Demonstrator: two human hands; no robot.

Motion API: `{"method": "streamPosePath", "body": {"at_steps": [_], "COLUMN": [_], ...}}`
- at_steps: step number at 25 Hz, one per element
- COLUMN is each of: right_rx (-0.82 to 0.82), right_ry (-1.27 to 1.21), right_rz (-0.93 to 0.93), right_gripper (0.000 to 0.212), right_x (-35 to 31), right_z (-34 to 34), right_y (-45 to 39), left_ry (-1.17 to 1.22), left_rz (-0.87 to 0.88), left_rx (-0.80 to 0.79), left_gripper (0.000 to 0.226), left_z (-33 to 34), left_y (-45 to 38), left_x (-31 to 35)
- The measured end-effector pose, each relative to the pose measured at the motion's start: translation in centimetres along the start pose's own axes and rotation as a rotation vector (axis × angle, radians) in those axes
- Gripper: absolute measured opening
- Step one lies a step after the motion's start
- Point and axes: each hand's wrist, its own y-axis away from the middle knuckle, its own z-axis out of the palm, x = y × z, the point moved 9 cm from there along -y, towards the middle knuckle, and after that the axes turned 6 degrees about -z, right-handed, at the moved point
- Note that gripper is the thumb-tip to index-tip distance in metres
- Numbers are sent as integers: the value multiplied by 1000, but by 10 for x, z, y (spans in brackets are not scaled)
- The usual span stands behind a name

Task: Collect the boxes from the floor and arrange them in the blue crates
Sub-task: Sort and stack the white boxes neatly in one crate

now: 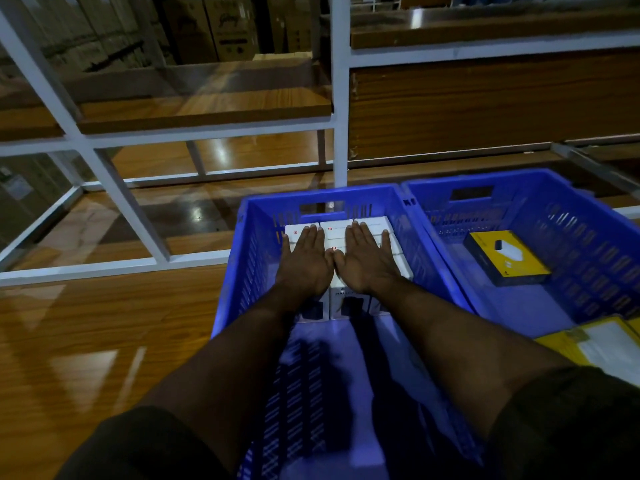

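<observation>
1. Hands flat, fingers straight: left hand (304, 261) and right hand (367, 259) press on the white boxes (337, 230) packed at the far end of the centre blue crate (249, 244).
2. Right-side crate (588, 216) holds one yellow box (507, 258); both look largely unfilled.
3. No boxes show on the floor (86, 323), so what's left is unclear.

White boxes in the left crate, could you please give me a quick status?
Left hand and right hand flat on white boxes. Boxes packed at far end of left crate. Nothing in the way.

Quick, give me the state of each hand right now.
Left hand: open, flat on the white boxes.
Right hand: open, flat on the same boxes.
</observation>
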Motion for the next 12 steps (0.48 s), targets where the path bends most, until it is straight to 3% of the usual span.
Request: {"method": "streamPosePath", "body": {"at_steps": [8, 12], "right_rx": [-2, -17], "right_ry": [16, -17], "right_rz": [-1, -28], "right_gripper": [72, 72], "right_x": [0, -1], "right_z": [1, -4], "right_y": [-1, 2], "left_ry": [30, 79], "left_rz": [-9, -5], "left_rx": [-7, 86], "left_gripper": [59, 56], "left_z": [-4, -17], "left_y": [2, 11], "left_x": [1, 3]}}
